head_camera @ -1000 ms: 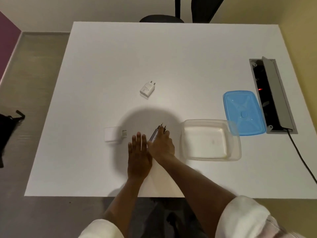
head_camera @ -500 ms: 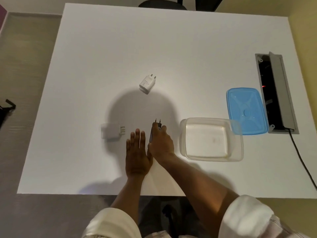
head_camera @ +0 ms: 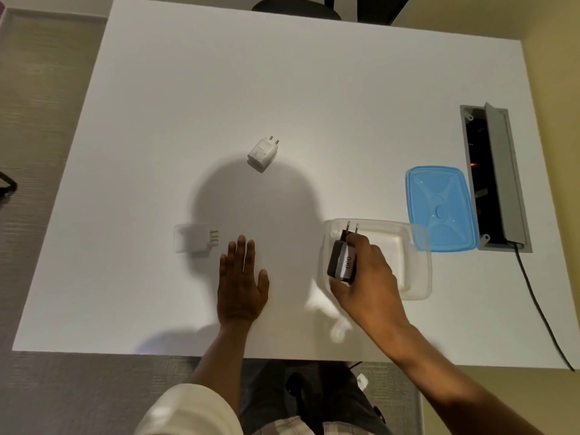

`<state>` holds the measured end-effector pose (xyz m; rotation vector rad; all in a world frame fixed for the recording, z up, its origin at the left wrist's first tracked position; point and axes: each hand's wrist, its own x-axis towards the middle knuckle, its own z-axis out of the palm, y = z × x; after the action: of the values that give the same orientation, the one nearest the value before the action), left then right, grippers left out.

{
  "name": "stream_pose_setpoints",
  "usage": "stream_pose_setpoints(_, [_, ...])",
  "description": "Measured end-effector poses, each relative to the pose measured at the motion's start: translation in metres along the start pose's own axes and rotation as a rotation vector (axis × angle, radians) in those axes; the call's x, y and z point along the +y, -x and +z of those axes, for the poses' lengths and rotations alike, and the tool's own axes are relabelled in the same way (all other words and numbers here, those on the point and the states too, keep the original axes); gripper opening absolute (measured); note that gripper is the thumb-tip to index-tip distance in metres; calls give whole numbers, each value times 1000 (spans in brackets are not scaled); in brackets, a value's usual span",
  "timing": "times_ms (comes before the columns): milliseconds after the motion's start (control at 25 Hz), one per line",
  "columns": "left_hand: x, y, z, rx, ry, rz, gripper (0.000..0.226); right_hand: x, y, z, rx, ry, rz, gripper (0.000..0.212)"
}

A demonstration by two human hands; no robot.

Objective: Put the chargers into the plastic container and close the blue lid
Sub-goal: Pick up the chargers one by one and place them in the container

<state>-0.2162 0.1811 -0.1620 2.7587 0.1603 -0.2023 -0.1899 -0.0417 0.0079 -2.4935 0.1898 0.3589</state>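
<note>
My right hand (head_camera: 367,277) grips a black charger (head_camera: 342,258), prongs pointing away, above the left end of the clear plastic container (head_camera: 414,262). The container holds nothing that I can see. Its blue lid (head_camera: 439,208) lies flat just behind its right corner, partly overlapped by it. A white two-pin charger (head_camera: 262,151) rests in the middle of the white table (head_camera: 188,89). Another white charger with three prongs (head_camera: 196,242) lies at the left, close to the fingertips of my left hand (head_camera: 241,284), which is flat on the table with fingers spread.
An open grey cable box (head_camera: 496,180) is set into the table at the right, with a black cable (head_camera: 539,309) running from it to the front edge. A dark chair (head_camera: 295,9) stands behind the far edge.
My right hand has lifted the black charger off the table and carried it right, over the container's left end. My left hand has stayed flat in place.
</note>
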Motion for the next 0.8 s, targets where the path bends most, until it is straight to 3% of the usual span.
stream_pose_setpoints(440, [1, -1, 2, 4, -14, 6, 69, 46, -50, 29, -296, 239, 16, 65])
stream_pose_setpoints(800, [1, -1, 3, 5, -6, -2, 68, 51, -60, 45, -277, 190, -20, 62])
